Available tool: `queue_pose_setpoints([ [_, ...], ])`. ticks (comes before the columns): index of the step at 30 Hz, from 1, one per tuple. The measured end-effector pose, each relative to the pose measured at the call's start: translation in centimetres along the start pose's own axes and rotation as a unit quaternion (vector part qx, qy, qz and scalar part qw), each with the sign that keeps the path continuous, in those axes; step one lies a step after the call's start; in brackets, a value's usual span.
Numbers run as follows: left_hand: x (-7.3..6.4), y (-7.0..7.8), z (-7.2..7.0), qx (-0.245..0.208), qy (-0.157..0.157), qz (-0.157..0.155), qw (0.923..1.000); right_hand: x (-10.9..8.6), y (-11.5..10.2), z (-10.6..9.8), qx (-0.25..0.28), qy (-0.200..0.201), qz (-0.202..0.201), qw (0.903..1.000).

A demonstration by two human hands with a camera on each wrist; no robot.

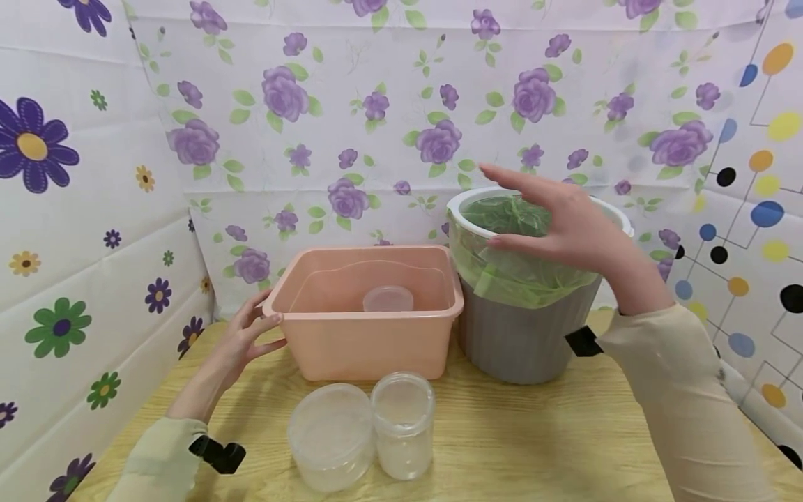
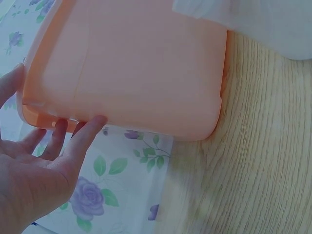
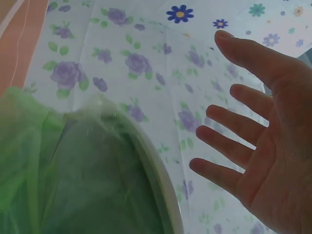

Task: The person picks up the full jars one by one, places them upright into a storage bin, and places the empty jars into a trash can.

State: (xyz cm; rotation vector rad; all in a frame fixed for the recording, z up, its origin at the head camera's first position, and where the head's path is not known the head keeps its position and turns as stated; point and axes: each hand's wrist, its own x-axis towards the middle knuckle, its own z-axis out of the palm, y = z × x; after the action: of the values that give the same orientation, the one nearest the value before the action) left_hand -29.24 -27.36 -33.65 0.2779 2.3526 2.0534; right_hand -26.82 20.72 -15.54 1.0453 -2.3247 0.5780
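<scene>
Touches pink tub (image 1: 370, 348) at left end with loosely spread left hand (image 1: 241, 338); holds right hand (image 1: 574, 226) up, released and splayed, near lined bin (image 1: 517, 341) at right.

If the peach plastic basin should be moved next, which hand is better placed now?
Probably the left hand: it touches the peach plastic basin at its left end. The right hand hovers near the green-lined grey bin, holding nothing, apart from the basin.
</scene>
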Motion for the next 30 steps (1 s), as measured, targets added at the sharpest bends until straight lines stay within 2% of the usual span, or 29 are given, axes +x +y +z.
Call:
queue_pose_setpoints([
  [7, -0.1, 0.1, 0.0, 0.001, 0.001, -0.001, 1.0000, -3.6, 1.1, -1.6, -0.007, 0.045, 0.063, 0.9969],
  [9, -0.1, 0.1, 0.0, 0.001, 0.001, -0.001, 1.0000, -4.5, 1.7, -2.0, -0.009, 0.065, 0.068, 0.9955],
  [15, 0.0, 0.0, 0.0, 0.000, 0.002, -0.001, 1.0000, -6.5, 3.4, -2.4, -0.044, 0.132, 0.050, 0.9890],
  [20, 0.0, 0.0, 0.0, 0.000, 0.003, 0.000, 1.0000, -7.7, 4.6, -2.3, -0.047, 0.141, 0.045, 0.9879],
  [27, 0.0, -0.1, 0.0, -0.004, 0.003, 0.003, 1.0000, -9.1, 7.2, -1.3, -0.054, 0.149, 0.007, 0.9873],
  [30, 0.0, 0.0, 0.0, 0.003, 0.001, 0.003, 1.0000, -9.7, 8.5, -0.3, -0.029, 0.178, -0.014, 0.9835],
])
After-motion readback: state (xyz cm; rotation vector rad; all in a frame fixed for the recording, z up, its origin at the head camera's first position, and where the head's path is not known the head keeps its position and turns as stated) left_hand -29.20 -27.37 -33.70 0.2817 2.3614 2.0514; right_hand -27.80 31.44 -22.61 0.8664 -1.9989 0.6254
